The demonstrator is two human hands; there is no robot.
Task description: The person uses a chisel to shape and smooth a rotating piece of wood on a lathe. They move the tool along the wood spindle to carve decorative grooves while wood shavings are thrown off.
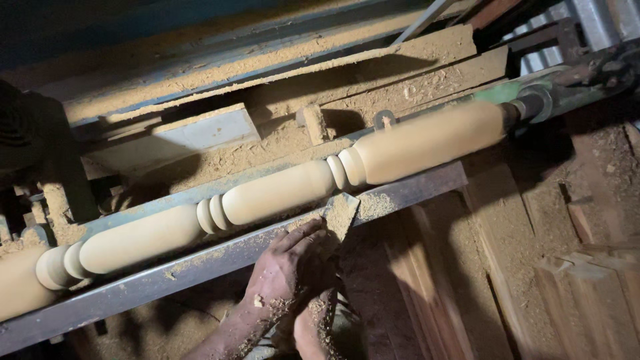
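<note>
Under lathe rail (220, 257): left hand (287, 270), right hand (317, 320) together, grips closed on sandpaper scrap (341, 213), touching turned spindle (280, 193) mounted between centres. Sanding step, likely; next needs steady light pressure along bead.

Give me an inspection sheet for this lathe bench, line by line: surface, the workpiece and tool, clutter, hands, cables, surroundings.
Surface: long metal rail in front of the lathe, dusted with sawdust.
Job's things: pale turned wooden spindle with beads and rounded sections lies along the lathe, its far end at the green-housed lathe end; a flat sawdust-coated tool rests on the rail next to the spindle.
Clutter: sawdust and shavings heaped behind the spindle; a loose wooden block.
Grips: left hand holds the tool on the rail; right hand sits just below it, its grip hidden.
Cables: nothing seen.
Surroundings: stacked reddish planks on the right, dim light.
</note>
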